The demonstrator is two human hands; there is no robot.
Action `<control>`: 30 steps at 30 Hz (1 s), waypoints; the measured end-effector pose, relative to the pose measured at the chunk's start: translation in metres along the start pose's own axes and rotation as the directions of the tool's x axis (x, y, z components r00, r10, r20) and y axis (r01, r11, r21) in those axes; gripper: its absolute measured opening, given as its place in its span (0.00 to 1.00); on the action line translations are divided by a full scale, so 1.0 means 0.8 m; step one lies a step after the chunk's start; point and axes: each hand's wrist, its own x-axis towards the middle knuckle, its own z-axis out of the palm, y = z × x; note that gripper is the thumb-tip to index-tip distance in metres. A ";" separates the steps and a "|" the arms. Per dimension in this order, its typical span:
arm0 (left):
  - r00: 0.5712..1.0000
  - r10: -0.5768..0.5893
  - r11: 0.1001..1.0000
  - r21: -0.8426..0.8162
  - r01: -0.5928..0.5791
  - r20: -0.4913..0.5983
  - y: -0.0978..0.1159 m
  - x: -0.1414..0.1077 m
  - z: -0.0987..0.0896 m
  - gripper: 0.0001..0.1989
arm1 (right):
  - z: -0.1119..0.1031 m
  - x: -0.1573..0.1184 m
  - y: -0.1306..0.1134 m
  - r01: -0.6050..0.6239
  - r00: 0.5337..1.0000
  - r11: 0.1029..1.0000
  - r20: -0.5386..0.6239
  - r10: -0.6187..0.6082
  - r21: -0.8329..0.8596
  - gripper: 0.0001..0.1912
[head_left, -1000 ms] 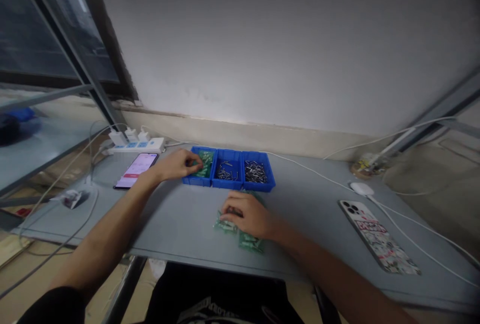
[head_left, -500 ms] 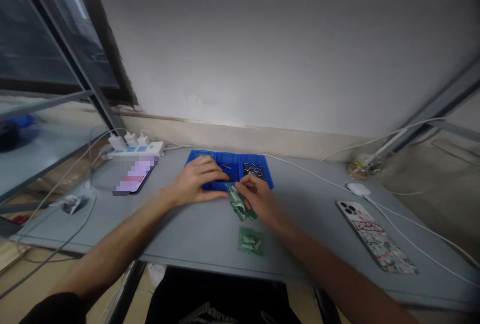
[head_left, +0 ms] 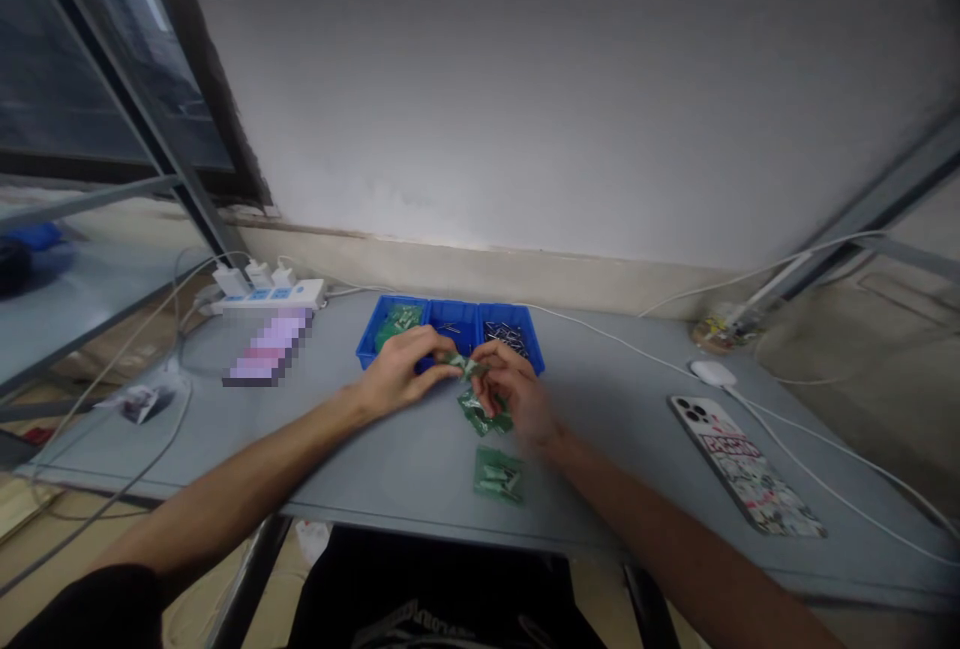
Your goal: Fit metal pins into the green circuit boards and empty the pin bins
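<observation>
My left hand (head_left: pixel 401 374) and my right hand (head_left: pixel 511 391) meet in front of a blue three-compartment tray (head_left: pixel 450 314). Between their fingertips they pinch a small green packet (head_left: pixel 461 364), apparently a circuit board piece. The right hand is blurred by motion. Just below it, a green packet (head_left: pixel 484 417) lies on the grey table (head_left: pixel 390 469), and another (head_left: pixel 499 476) lies nearer the front edge. Green pieces (head_left: pixel 394 324) fill the tray's left compartment. Metal pins (head_left: pixel 506 332) fill the right one. My hands hide most of the middle compartment.
A white power strip (head_left: pixel 270 296) with plugged-in chargers stands at the back left, beside a pixelated phone (head_left: pixel 270 347). On the right lie a sticker-cased phone (head_left: pixel 746 467) and a white round charger (head_left: pixel 711 373) with its cable. The wall closes the table's far side.
My left hand has moved from above the tray down to the right, meeting my right hand. Both now pinch the green packet, and the tray's left compartment has come back into view.
</observation>
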 end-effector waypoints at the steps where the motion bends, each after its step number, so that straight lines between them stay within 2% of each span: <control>1: 0.997 -0.042 0.999 -0.004 0.042 -0.061 -0.001 -0.002 0.002 0.12 | 0.000 -0.001 -0.002 0.022 1.000 1.000 0.019 -0.022 0.004 0.10; 3: 0.985 -0.093 0.996 -0.010 0.092 -0.148 -0.003 -0.006 0.005 0.14 | 0.003 -0.001 -0.005 0.036 0.999 0.999 0.003 -0.036 -0.036 0.12; 5: 0.983 -0.097 0.995 -0.006 0.098 -0.156 -0.004 -0.007 0.005 0.12 | 0.007 -0.001 -0.007 0.017 0.998 0.994 -0.066 -0.024 -0.106 0.13; 8: 0.989 -0.117 0.993 -0.035 0.115 -0.089 -0.003 -0.006 0.003 0.13 | 0.012 0.000 -0.006 0.009 0.990 0.984 -0.133 -0.034 -0.180 0.15; 11: 0.980 -0.196 0.972 -0.129 0.197 0.023 0.001 -0.003 0.001 0.24 | 0.011 0.000 -0.006 0.027 0.987 0.974 -0.149 -0.062 -0.226 0.16; 13: 0.970 -0.228 0.953 -0.184 0.239 0.080 0.003 -0.002 0.002 0.27 | 0.009 0.000 -0.006 0.029 0.985 0.972 -0.157 -0.067 -0.234 0.15; 18: 0.967 -0.250 0.926 -0.279 0.253 0.046 0.006 -0.001 0.006 0.18 | 0.009 0.000 -0.003 0.045 0.988 0.977 -0.135 -0.075 -0.210 0.13; 22: 0.964 -0.249 0.942 -0.210 0.262 0.089 0.008 0.001 0.001 0.08 | 0.010 0.001 -0.004 0.104 0.978 0.985 -0.167 -0.127 -0.139 0.19; 25: 0.976 -0.185 0.972 -0.127 0.199 0.118 0.006 0.002 -0.004 0.08 | 0.012 0.000 -0.007 0.134 0.969 0.986 -0.196 -0.152 -0.104 0.20; 30: 0.988 0.008 0.999 -0.049 0.000 0.155 -0.003 0.002 -0.005 0.16 | 0.011 0.000 -0.011 0.127 0.962 0.975 -0.216 -0.165 -0.181 0.10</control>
